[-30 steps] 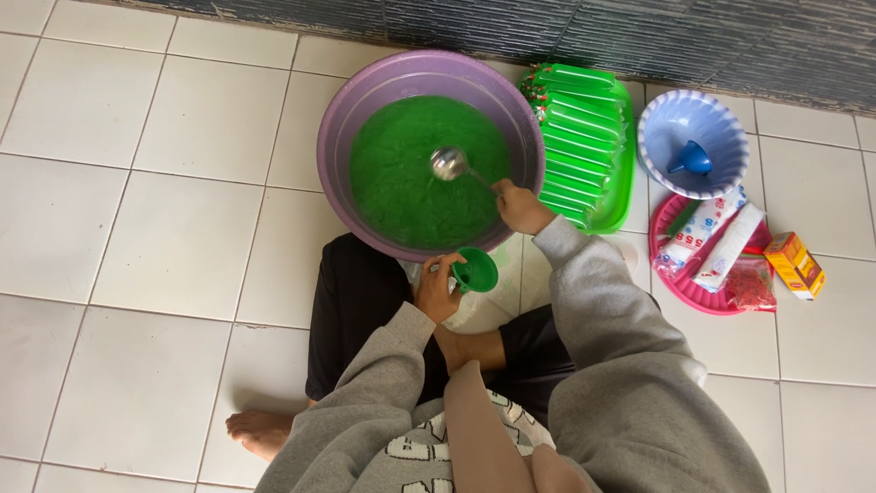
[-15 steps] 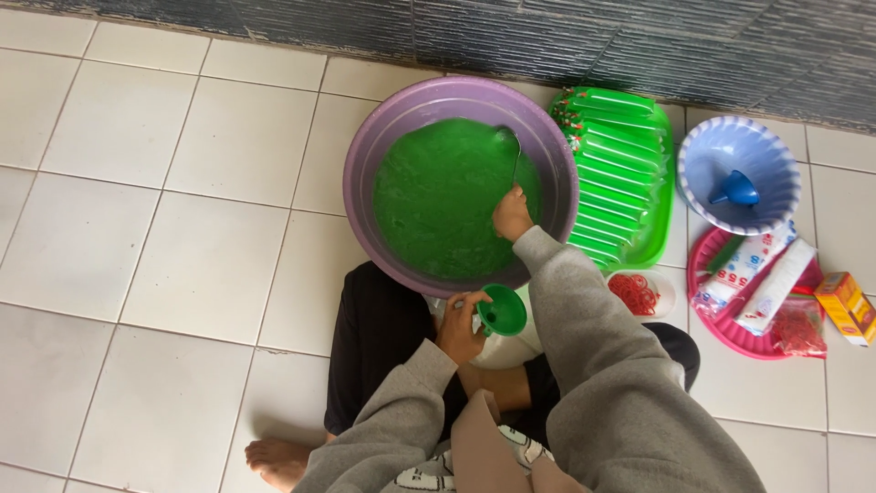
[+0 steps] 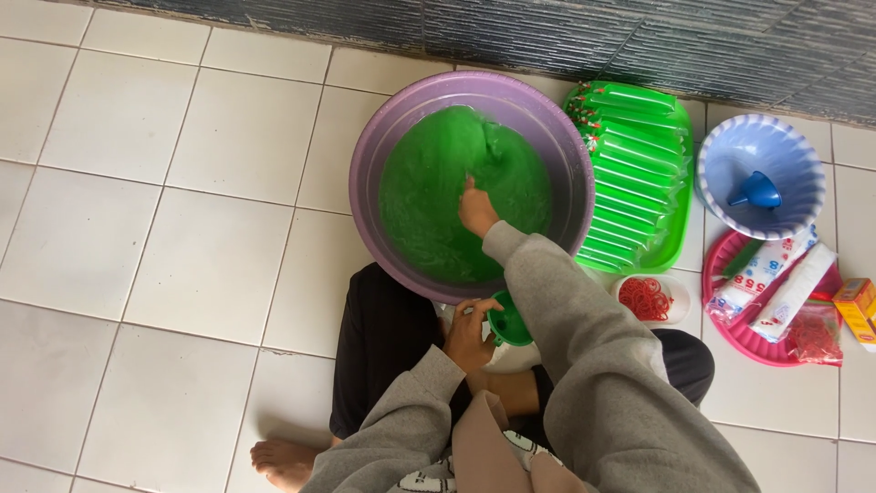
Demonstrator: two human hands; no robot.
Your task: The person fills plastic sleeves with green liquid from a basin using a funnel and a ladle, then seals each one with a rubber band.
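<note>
Overhead view of a seated person at work on a white tiled floor point(image 3: 182, 183). The purple basin point(image 3: 370, 183), filled with bright green liquid point(image 3: 429, 201), stands on the floor directly before the person's knees. The right hand point(image 3: 477, 210) is lowered into the liquid near the basin's centre; whether its grip is spread or closed on anything cannot be told. The left hand point(image 3: 468, 333), just below the basin's near rim, pinches a small green funnel point(image 3: 507, 324). Right of the basin, a green tray point(image 3: 680, 183) carries rows of filled green tube packets point(image 3: 630, 146). Beside it lie a dish of red rubber bands point(image 3: 646, 298), a blue bowl point(image 3: 730, 155) with a blue funnel point(image 3: 757, 192), and a pink tray point(image 3: 730, 324).
</note>
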